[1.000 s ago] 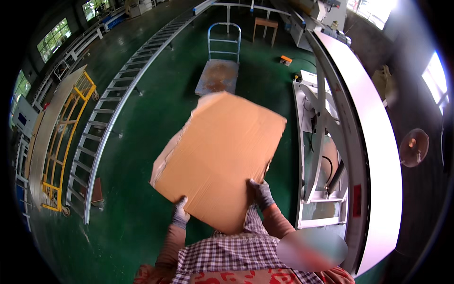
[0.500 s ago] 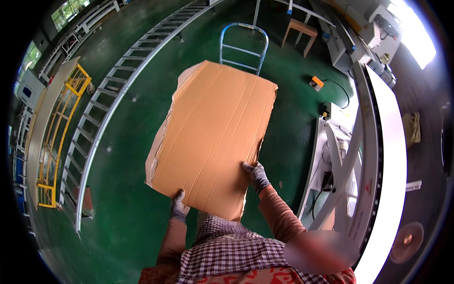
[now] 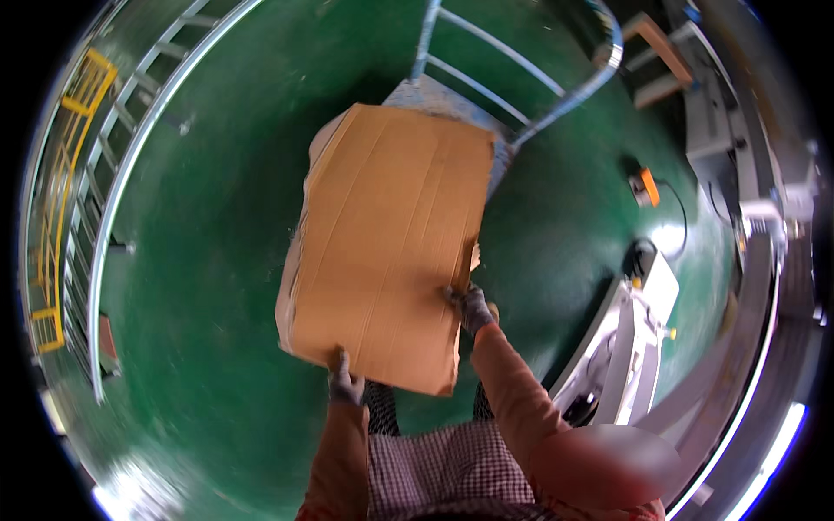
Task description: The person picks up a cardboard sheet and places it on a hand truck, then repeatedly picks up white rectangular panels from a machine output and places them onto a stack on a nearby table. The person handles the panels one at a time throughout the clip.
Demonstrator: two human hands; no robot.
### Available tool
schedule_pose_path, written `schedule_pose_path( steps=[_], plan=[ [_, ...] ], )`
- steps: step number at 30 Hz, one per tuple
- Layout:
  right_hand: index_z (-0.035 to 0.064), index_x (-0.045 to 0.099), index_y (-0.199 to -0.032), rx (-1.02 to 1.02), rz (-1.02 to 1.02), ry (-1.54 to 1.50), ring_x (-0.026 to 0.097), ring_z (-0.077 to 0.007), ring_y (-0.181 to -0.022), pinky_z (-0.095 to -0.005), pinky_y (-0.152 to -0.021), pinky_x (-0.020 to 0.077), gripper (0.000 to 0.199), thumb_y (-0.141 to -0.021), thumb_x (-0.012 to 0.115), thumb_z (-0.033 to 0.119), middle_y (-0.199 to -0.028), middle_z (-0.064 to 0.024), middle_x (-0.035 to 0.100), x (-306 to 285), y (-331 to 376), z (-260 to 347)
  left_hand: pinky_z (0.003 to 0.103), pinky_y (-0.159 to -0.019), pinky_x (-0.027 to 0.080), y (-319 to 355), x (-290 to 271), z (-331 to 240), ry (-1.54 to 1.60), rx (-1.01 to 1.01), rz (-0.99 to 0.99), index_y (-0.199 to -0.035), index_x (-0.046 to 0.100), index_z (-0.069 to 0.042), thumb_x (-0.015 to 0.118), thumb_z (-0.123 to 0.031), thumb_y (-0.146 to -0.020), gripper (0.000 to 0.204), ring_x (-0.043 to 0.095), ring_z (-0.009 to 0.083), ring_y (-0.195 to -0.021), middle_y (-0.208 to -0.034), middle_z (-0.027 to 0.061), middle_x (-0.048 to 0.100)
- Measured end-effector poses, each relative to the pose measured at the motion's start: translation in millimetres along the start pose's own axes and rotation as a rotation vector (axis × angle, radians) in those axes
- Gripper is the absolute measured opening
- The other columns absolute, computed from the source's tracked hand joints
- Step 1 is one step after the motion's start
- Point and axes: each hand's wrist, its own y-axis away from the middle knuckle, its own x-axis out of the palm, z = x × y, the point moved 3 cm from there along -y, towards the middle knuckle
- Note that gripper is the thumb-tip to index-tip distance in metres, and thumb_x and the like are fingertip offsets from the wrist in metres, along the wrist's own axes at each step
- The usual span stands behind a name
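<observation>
A large brown sheet of cardboard (image 3: pixel 387 243) with creases and ragged edges spreads out before me. My left hand (image 3: pixel 346 382), in a grey glove, grips its near edge with the thumb on top. At the right edge, my right hand (image 3: pixel 472 307), gloved as well, pinches the cardboard with its thumb over the upper face. The fingers of both hands are largely hidden beneath it. Beyond the sheet stands a blue platform cart (image 3: pixel 452 100) with a tubular handle, and the cardboard's far end overlaps the view of its deck.
A roller conveyor or ladder-like metal frame (image 3: pixel 113 187) runs along the left, beside a yellow rack (image 3: pixel 65 195). On the right are an orange foot pedal (image 3: pixel 644 187) with a cable and a white machine frame (image 3: pixel 608 347). A wooden stand (image 3: pixel 665 56) is at the far right.
The cart now appears nearer, with its deck visible past the cardboard. My view has tipped further down, and the sheet stays held in both hands.
</observation>
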Motion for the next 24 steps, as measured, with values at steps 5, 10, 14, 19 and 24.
schedule_pose_path(
  steps=[5, 10, 14, 19, 24],
  plan=[
    [0.0000, 0.060, -0.104, 0.047, 0.352, 0.481, 0.055, -0.0128, -0.076, -0.0304, -0.069, 0.0455, 0.044, -0.070, 0.075, 0.025, -0.086, -0.0045, 0.064, -90, -28, 21, 0.044, -0.079, 0.049, 108, -12, 53, 0.775, -0.258, 0.346, -0.127, 0.041, -0.018, 0.061, -0.046, -0.078, 0.060, 0.051, 0.0249, -0.104, -0.121, 0.0054, 0.051],
    [0.0031, 0.062, -0.100, -0.278, 0.667, 0.972, 0.057, -0.0199, -0.083, -0.0345, -0.076, 0.0440, 0.043, -0.071, 0.072, 0.033, -0.089, -0.0113, 0.064, -112, -40, 211, 0.044, -0.088, 0.043, 190, 47, 9, 0.087, -0.369, 0.038, -0.131, 0.032, -0.016, 0.062, -0.058, -0.071, 0.080, 0.042, 0.0263, -0.113, -0.131, 0.0065, 0.036],
    [0.0076, 0.059, -0.104, -0.502, 0.770, 1.572, 0.055, -0.0275, -0.091, -0.0379, -0.078, 0.0438, 0.049, -0.065, 0.073, 0.033, -0.099, -0.0137, 0.060, 3, -65, 308, 0.046, -0.097, 0.035, 173, 149, 73, 0.068, -0.597, 0.365, -0.135, 0.028, -0.018, 0.066, -0.051, -0.073, 0.080, 0.033, 0.0284, -0.121, -0.134, 0.0070, 0.031],
    [0.0102, 0.054, -0.118, -0.954, 0.122, 1.666, 0.050, -0.0276, -0.113, -0.0444, -0.092, 0.0392, 0.037, -0.081, 0.054, 0.014, -0.120, -0.0114, 0.054, 92, -117, 350, 0.039, -0.088, 0.043, 81, 329, 75, 0.355, -0.456, 0.338, -0.124, 0.040, -0.003, 0.066, -0.038, -0.077, 0.064, 0.047, 0.0248, -0.105, -0.116, 0.0123, 0.047],
    [0.0145, 0.028, -0.136, -1.090, -0.102, 1.721, 0.023, -0.0312, -0.131, -0.0479, -0.107, 0.0110, 0.059, -0.082, 0.052, 0.017, -0.139, -0.0165, 0.029, 66, -112, 290, 0.039, -0.102, 0.030, -35, 371, -14, -1.221, 0.839, 0.477, -0.127, 0.042, -0.006, 0.075, -0.028, -0.064, 0.074, 0.038, 0.0309, -0.122, -0.129, 0.0201, 0.041]
  ],
)
